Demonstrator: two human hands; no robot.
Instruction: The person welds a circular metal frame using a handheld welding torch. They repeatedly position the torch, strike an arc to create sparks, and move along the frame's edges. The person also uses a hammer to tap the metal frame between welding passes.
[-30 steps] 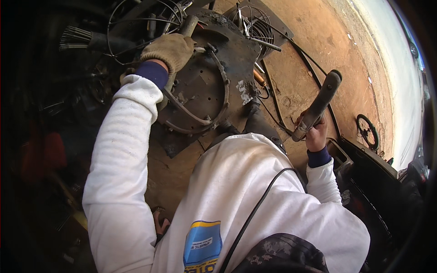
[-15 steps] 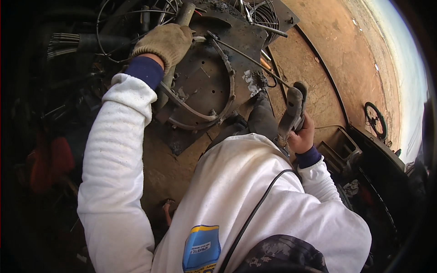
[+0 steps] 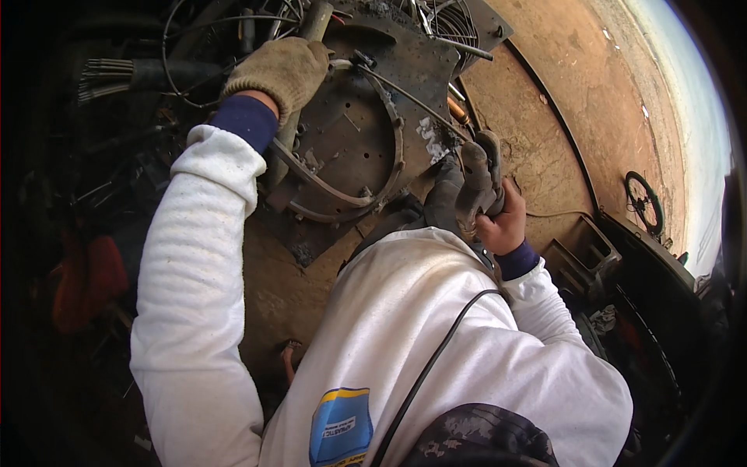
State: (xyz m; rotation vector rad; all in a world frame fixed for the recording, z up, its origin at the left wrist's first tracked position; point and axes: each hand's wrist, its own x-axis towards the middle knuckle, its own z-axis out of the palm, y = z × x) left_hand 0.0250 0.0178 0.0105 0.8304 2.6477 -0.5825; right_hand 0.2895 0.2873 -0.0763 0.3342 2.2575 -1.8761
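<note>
Brown knit fabric is covering the left hand (image 3: pixel 278 75), which is resting over a dull grey metal pipe (image 3: pixel 317 22) in the head view; its fingers are mostly hiding, so whether they are closing around the pipe I cannot tell. The pipe is slanting along the left side of a dark, scarred, flat steel table (image 3: pixel 334 148), where a curved dark-metal ring (image 3: pixel 400 152) is lying just to the right of the gloved hand. Off the table's near right side, the bare right hand (image 3: pixel 504 224) is holding a dark grey, two-lobed clamp-like holder (image 3: pixel 473 183), its fingers clamping around the handle. This holder is sitting in front of a dark trouser leg, near the table's edge. From it a thin, straight metal rod (image 3: pixel 420 106) is stretching across the table toward the upper end of the ring; whether its tip is touching there I cannot tell. A bundle of thin rods in a dark tube (image 3: pixel 109 78) is lying left of the glove, and an orange-brown cylindrical handle (image 3: pixel 457 111) is showing beyond the holder. Farther right, a black-tyred bicycle wheel (image 3: pixel 657 214) is standing on reddish-brown ground (image 3: pixel 537 47).
</note>
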